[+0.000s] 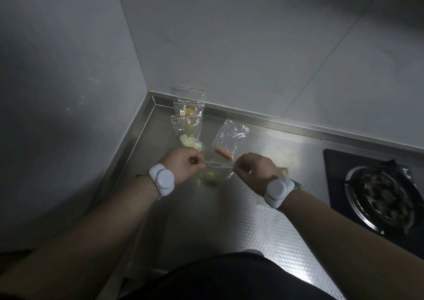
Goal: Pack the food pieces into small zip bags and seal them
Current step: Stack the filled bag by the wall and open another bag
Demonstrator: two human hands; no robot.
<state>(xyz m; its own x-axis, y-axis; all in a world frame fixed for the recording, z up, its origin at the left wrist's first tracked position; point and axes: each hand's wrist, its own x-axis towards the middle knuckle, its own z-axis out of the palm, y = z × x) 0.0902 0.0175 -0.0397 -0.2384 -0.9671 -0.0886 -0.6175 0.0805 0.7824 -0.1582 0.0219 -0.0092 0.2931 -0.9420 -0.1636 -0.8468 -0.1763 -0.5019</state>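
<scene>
My left hand [183, 164] and my right hand [253, 170] each pinch one end of the top strip of a small clear zip bag [215, 176], holding it just above the steel counter [229, 219]. Pale yellow-green food pieces lie inside the bag. Behind it, clear bags with red zip lines [187, 118] hold yellow and pale food and lean toward the back wall. White food chunks [190, 141] lie loose beside them. A clear bag [230, 134] lies flat with a pink sausage piece [223, 153] at its near end.
A gas stove burner [383, 192] on a black glass panel sits at the right. Tiled walls close off the left and back, meeting in a corner. A pale food piece [283, 170] shows just behind my right wrist. My dark clothing fills the bottom.
</scene>
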